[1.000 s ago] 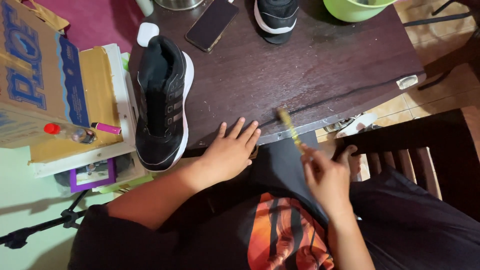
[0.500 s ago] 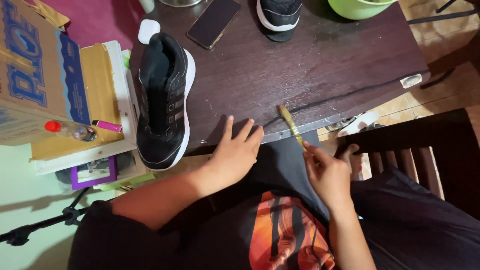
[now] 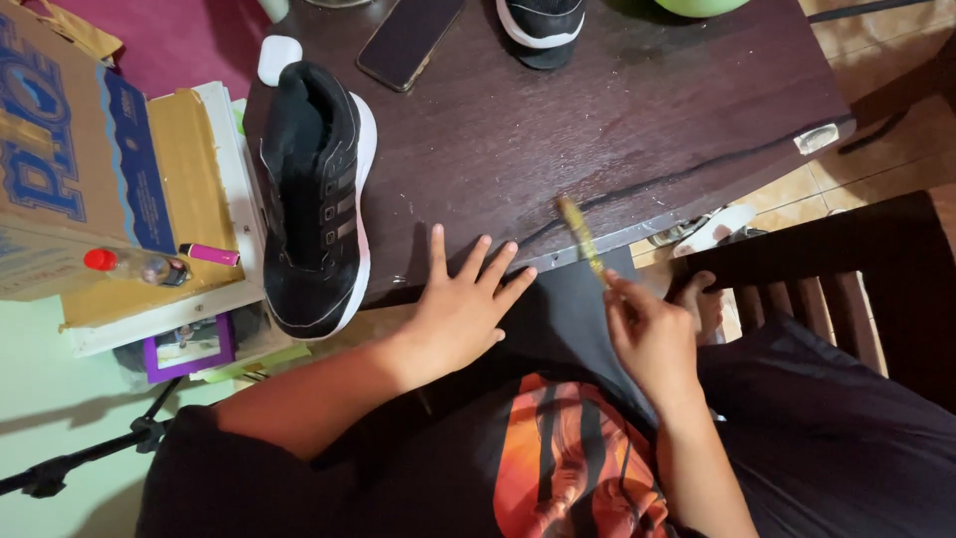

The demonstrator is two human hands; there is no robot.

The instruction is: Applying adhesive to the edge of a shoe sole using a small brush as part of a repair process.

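Observation:
My left hand lies flat with fingers spread on the near edge of a dark wooden table, just right of a black sneaker with a white sole. My right hand is held over my lap and pinches a thin yellowish brush whose tip points up over the table edge. A second black shoe stands at the far edge of the table, next to a dark phone.
A cardboard box with a small red-capped bottle and a pink lighter sits at the left. A green bowl is at the top. A dark wooden chair stands at the right.
My left hand has stayed flat on the table edge. My right hand and the brush have held nearly the same place; the brush tip has risen slightly toward the table.

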